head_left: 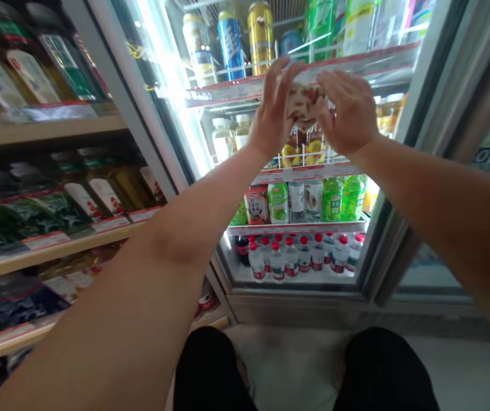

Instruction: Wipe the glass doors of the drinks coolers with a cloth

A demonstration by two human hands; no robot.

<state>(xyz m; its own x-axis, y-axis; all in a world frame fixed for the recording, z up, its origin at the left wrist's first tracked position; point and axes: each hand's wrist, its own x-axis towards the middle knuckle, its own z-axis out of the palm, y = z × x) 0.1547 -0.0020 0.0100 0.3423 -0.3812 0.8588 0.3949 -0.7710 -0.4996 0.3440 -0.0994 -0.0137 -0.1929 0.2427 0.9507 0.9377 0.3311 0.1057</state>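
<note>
Both hands are raised in front of the lit drinks fridge, at the level of its upper shelves. Between them is a small white-and-brown patterned package, blurred, so its kind does not show. My left hand grips its left side, with the fingers bent and reaching upward. On the other side, my right hand has its fingers curled over the package and the thumb against it. Dark drinks bottles with yellow fruit on the labels stand just behind and below the hands, partly hidden by them.
Cans and green bottles line the top shelf. Lower down are green and red drinks, then red-capped bottles at the bottom. Bottle shelves stand left; a metal door frame bounds the right. My knees are below.
</note>
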